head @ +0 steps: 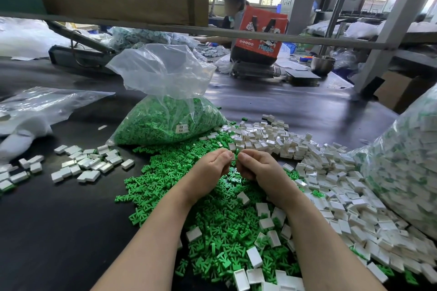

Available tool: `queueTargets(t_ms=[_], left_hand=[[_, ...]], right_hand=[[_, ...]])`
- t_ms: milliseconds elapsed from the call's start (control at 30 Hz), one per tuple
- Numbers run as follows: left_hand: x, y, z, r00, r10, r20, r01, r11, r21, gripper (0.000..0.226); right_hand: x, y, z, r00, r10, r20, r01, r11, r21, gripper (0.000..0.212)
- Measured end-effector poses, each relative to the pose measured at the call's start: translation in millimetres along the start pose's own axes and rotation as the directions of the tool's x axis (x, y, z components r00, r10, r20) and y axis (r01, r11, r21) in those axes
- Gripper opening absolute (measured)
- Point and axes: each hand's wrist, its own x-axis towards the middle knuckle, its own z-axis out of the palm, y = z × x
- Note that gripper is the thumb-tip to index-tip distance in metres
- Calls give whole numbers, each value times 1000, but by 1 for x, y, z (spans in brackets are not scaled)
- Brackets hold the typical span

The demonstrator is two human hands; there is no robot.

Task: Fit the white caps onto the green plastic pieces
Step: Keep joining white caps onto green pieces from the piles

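We look down on a dark work table [59,231] in a workshop, where another person [233,4] sits at the far side behind an orange bag [260,30]. Over the table our left hand [208,172] and right hand [260,170] meet, fingers curled and fingertips nearly touching, pinching a small white piece [234,156] between them; we cannot tell whether a green part is inside it. Beneath our hands spreads a heap of green plastic pieces [165,179], with loose white caps [331,184] piled to the right and scattered over the green near our forearms. A clear plastic bag [165,113] full of green pieces stands just beyond the heap. To the left lies a small cluster of capped pieces [89,163], well apart from our hands, and a large bag of finished parts [406,160] bulges at the right edge.
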Motion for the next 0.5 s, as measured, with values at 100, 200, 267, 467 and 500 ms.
queueTargets(t_ms=[100,200,267,467,500], left_hand=[[0,2,-1,1000,12,26,-11,999,-31,35],[0,4,-1,998,19,61,-19,1000,1,35],[-1,5,-1,997,14,81,-16,1000,21,35],[-3,4,-4,992,0,123,-8,998,70,34],[-3,4,-5,991,-8,131,-1,998,70,34]], right_hand=[[0,0,-1,1000,4,21,-4,1000,31,34],[0,0,-3,999,11,45,-14,998,66,33],[0,0,-3,998,15,63,-19,998,60,32],[-1,-2,-3,992,10,128,-18,998,59,32],[-1,-2,-4,990,12,139,-22,998,66,32]])
